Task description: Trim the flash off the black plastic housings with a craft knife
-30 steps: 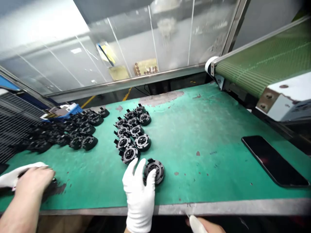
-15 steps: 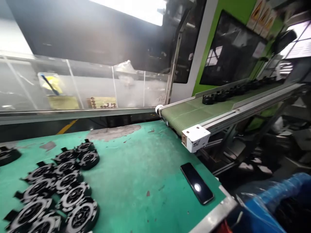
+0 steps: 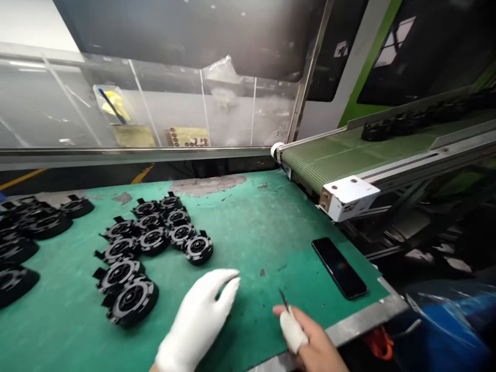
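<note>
My left hand, in a white glove, hovers over the green tabletop. Its thumb and fingers are slightly apart, with nothing visible between them. At the lower right, my right hand wears a pale cover on its thumb. Those fingers are closed on a thin dark knife blade that points up and left; its handle is hidden. Left of my gloved hand stand several round black plastic parts with grey ring faces and tabs. The closest to the glove is a single round part.
More black parts sit at the far left. A phone lies near the table's right edge. Beyond it, a green conveyor belt carries more black parts, with a white box at its end corner. A clear panel runs behind the table.
Both hands have come into view at the bottom. The camera has turned left and down, so the table and parts appear further right, and more parts show at the left.
</note>
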`<action>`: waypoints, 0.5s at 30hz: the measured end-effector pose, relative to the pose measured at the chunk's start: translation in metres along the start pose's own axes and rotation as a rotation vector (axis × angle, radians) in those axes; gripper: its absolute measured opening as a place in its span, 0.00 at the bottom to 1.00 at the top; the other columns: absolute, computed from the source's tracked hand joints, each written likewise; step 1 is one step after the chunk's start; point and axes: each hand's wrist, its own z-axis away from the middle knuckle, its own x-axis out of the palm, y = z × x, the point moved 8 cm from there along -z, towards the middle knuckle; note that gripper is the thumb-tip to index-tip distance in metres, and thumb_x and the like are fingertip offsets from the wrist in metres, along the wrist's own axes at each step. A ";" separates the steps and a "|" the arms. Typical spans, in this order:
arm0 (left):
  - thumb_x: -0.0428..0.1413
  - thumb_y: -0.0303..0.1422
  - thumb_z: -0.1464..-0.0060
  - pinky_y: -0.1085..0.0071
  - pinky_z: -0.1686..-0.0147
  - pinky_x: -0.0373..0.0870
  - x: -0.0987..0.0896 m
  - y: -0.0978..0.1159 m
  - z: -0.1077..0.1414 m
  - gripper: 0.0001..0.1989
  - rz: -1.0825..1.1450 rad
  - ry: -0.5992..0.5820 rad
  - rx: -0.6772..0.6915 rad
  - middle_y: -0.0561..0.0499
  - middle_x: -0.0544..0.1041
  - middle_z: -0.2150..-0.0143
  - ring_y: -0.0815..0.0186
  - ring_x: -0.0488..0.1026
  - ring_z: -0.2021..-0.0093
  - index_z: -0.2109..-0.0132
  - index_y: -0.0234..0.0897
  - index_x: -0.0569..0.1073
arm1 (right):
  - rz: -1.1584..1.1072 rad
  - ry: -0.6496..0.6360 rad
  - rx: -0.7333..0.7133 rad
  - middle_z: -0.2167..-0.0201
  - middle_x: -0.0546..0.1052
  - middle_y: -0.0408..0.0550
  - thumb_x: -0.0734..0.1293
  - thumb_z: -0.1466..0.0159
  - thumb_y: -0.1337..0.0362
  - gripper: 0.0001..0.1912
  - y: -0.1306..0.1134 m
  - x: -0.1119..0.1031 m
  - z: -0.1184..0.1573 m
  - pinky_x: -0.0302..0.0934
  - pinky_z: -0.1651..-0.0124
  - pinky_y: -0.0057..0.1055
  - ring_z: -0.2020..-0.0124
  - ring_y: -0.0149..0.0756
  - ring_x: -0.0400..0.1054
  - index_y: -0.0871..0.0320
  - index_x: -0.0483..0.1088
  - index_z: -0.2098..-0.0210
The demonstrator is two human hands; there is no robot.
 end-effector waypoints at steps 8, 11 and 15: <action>0.52 0.38 0.36 0.62 0.42 0.72 0.061 -0.003 -0.075 0.14 0.108 -0.124 0.165 0.51 0.81 0.48 0.61 0.77 0.47 0.48 0.42 0.76 | 0.261 0.238 -0.319 0.72 0.75 0.43 0.62 0.34 0.61 0.16 -0.075 -0.020 -0.118 0.57 0.70 0.28 0.72 0.34 0.65 0.56 0.75 0.51; 0.52 0.39 0.36 0.63 0.42 0.72 0.065 -0.014 -0.071 0.15 0.134 -0.157 0.161 0.52 0.80 0.46 0.62 0.77 0.46 0.47 0.45 0.76 | 0.294 0.290 -0.363 0.73 0.75 0.42 0.64 0.34 0.61 0.12 -0.079 -0.022 -0.134 0.56 0.68 0.28 0.71 0.34 0.66 0.55 0.77 0.56; 0.50 0.41 0.35 0.63 0.40 0.71 0.065 -0.020 -0.064 0.16 0.154 -0.169 0.133 0.53 0.79 0.45 0.63 0.76 0.45 0.45 0.46 0.75 | 0.264 0.335 -0.400 0.71 0.76 0.43 0.63 0.32 0.55 0.15 -0.076 -0.024 -0.128 0.58 0.68 0.28 0.71 0.34 0.66 0.56 0.75 0.54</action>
